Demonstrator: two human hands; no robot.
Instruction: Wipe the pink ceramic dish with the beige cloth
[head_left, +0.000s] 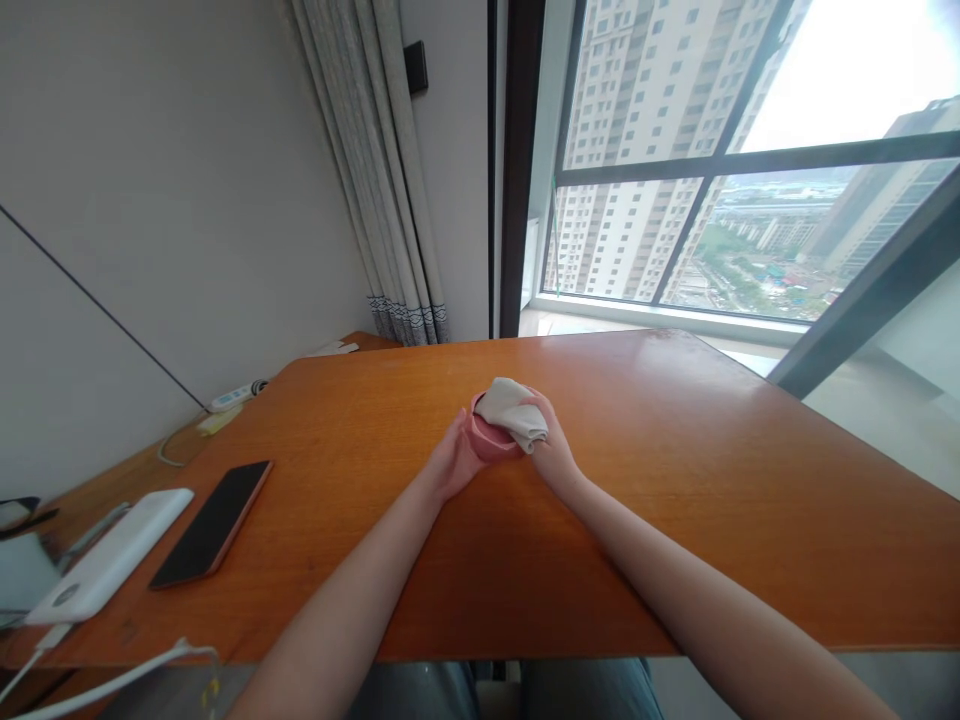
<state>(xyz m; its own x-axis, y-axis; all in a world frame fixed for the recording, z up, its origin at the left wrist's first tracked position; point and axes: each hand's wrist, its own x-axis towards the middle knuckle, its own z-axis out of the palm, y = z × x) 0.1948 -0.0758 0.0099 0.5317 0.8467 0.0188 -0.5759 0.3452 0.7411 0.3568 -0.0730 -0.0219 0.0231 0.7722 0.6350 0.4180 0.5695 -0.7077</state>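
A small pink bowl (491, 442) is held just over the middle of the wooden table, its mouth tilted upward. My left hand (455, 460) wraps round its left side, fingers closed on the wall. In my right hand (553, 445) is a folded pale grey cloth (511, 408), pressed against the bowl's rim and partly covering its opening. The fingertips of my right hand are partly hidden by the cloth. What lies inside the bowl cannot be seen.
A dark-screened phone (212, 525) and a white power bank (112, 555) with a cable lie at the left of the wooden table (637, 560). A power strip (234, 397) rests by the wall. Beyond the far edge are a curtain (382, 170) and a window (637, 230).
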